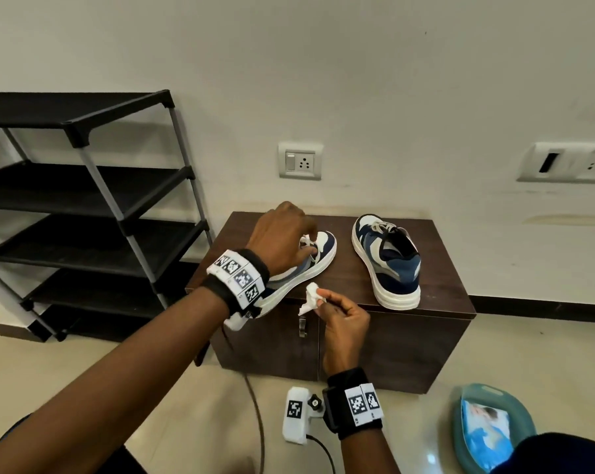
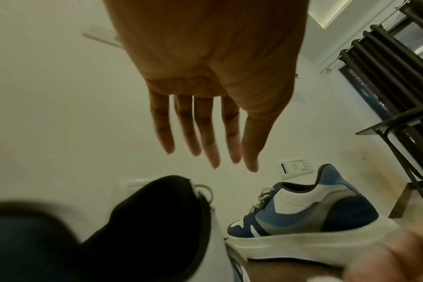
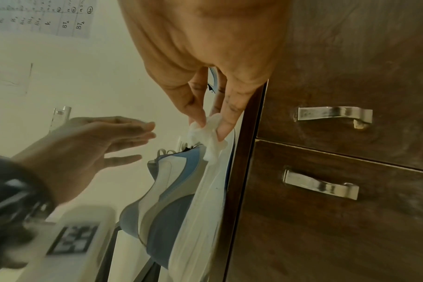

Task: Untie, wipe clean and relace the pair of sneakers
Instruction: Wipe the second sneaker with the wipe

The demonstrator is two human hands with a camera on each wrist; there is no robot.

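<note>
My right hand (image 1: 344,323) pinches a crumpled wipe (image 1: 310,298) at the table (image 1: 436,289) edge. The near sneaker (image 1: 314,260) lies toward eleven o'clock, toe pointing one o'clock. My left hand (image 1: 280,234) hovers over its laces, fingers (image 2: 205,137) straight and apart.

Near sneaker (image 1: 318,254): its heel and laces lie behind the left hand (image 1: 282,234) and wristband in the head view; in the left wrist view it is a dark blur.
Left hand on laces: in the head view it seems to reach the laces, yet both wrist views show its fingers straight and apart from them; contact cannot be told.
Shoe rack (image 1: 84,200): cut off by the left edge.
Wipes packet (image 1: 487,429): partly behind a dark shape at the bottom edge.
Wall chart (image 3: 44,17): cut off by the top edge.
</note>
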